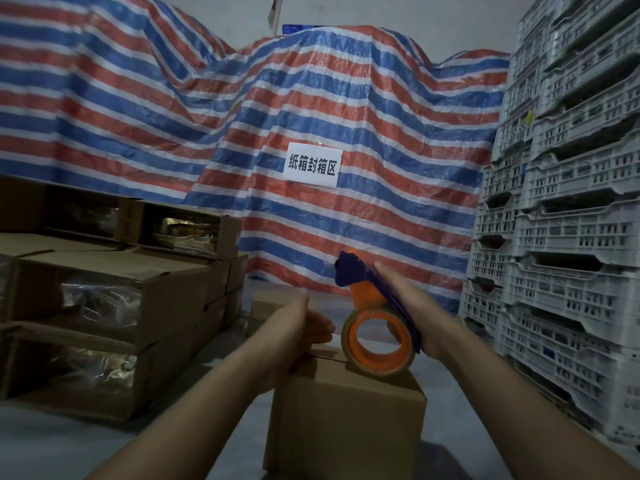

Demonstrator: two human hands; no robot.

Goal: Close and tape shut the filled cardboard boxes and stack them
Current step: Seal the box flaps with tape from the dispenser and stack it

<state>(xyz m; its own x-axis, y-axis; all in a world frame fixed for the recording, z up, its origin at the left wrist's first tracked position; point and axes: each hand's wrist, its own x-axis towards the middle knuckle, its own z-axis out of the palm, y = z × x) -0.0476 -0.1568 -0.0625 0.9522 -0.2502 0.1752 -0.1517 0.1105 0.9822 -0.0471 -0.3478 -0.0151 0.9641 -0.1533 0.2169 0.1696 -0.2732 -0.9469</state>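
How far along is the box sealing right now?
Done: a stack of boxes stands at left, though their sides show openings, so I cannot tell if they are sealed. In hand: the left hand presses flat on the front box, flaps closed, while the right hand holds the tape dispenser at the seam. Left: taping that seam and stacking the box.

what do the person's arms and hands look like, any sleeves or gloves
Both arms are bare from the bottom edge of the frame to the wrists, with no sleeves in view. The left hand and right hand wear no gloves, and no rings, watch or wristbands show.
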